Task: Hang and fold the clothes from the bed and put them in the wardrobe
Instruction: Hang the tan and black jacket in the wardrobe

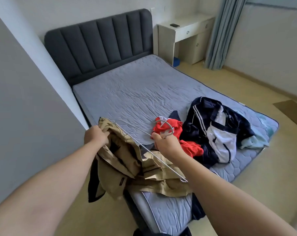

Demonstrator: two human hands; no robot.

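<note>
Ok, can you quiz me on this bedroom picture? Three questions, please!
1. True or false: the left hand grips the khaki jacket.
2. What does the right hand hold? A) a white wire hanger B) a sock C) a book
3. Fill the gap: the navy and white track jacket lies on the ___.
Key: 1 true; 2 A; 3 mattress.
</note>
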